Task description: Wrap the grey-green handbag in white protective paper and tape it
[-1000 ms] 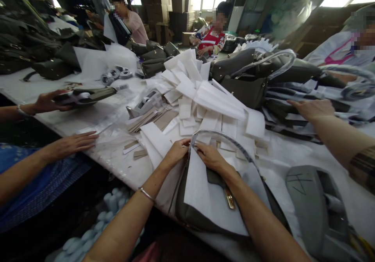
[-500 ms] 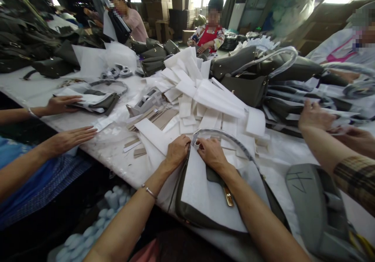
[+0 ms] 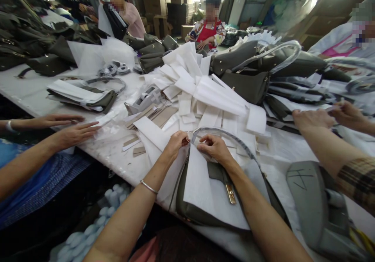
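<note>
A dark olive handbag (image 3: 187,207) lies in front of me, partly covered by a white foam sheet (image 3: 199,180). Its handle (image 3: 231,136), wrapped in clear film, arches away from me; a gold clasp (image 3: 230,193) shows on the flap. At the handle's left end, my left hand (image 3: 176,144) is pinched closed; what sits between its fingertips is too small to make out. Just across the handle from it, my right hand (image 3: 215,148) hovers over the top of the foam sheet, fingers curved with a gap between thumb and forefinger. I see nothing in it.
White foam pieces (image 3: 187,84) and brown card strips (image 3: 159,117) are heaped beyond the bag. A grey tape dispenser (image 3: 313,207) stands at right, beside a co-worker's hands (image 3: 313,119). Another co-worker's hands (image 3: 73,133) rest at the left edge near a wrapped bag (image 3: 84,94).
My right hand has loosened and lifted off the handle's end; my left hand has shifted slightly left. The left co-worker's hand has come away from the wrapped bag.
</note>
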Demonstrator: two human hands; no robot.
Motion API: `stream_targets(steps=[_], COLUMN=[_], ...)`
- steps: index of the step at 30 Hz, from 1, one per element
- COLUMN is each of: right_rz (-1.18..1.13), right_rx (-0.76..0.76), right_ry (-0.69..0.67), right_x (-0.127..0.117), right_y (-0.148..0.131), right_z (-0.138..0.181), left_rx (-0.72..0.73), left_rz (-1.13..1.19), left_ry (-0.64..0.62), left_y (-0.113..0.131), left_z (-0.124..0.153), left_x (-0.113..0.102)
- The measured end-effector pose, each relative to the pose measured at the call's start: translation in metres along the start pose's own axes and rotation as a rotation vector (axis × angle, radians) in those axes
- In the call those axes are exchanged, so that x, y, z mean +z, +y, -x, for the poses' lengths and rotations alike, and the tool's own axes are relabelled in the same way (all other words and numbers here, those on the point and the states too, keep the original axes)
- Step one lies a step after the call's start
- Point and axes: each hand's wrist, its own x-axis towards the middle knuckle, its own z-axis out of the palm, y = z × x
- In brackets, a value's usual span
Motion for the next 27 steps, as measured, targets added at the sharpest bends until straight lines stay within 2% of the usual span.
stream_targets(steps=[4, 8, 10, 14, 16, 18, 20, 22, 27], right_rz=[-0.192, -0.232, -0.203, -0.181, -0.229, -0.310, -0.401, -0.483, -0.585], right_rx=[0.043, 0.105, 0.139, 0.188, 0.218, 0.235, 0.227, 0.211, 0.205], right_ry=[-0.131, -0.187, -0.133, 0.074, 0.140, 0.174, 0.183, 0.159, 0.066], right_x=[-0.002, -0.003, -0.005, -0.009, -0.010, -0.010, -0.008, -0.007, -0.005], right_y=[0.004, 0.005, 0.006, 0.007, 0.006, 0.003, -0.001, -0.004, -0.005], right_z=[0.000, 0.003, 0.004, 0.002, 0.002, 0.002, 0.003, 0.003, 0.005], left_rx=[-0.015, 0.026, 0.060, 0.120, 0.147, 0.235, 0.367, 0.430, 0.358], left_rz=[0.035, 0.022, 0.007, -0.033, -0.151, -0.373, -0.579, -0.640, -0.539], left_ry=[0.012, 0.028, 0.035, -0.011, -0.067, -0.077, -0.029, 0.025, 0.078], left_y=[0.003, 0.007, 0.009, 0.011, 0.010, 0.006, 0.001, -0.004, -0.008], left_z=[-0.002, -0.004, -0.004, 0.003, 0.010, 0.016, 0.021, 0.023, 0.025], left_x=[0.001, 0.000, 0.001, 0.010, 0.017, 0.023, 0.027, 0.028, 0.025])
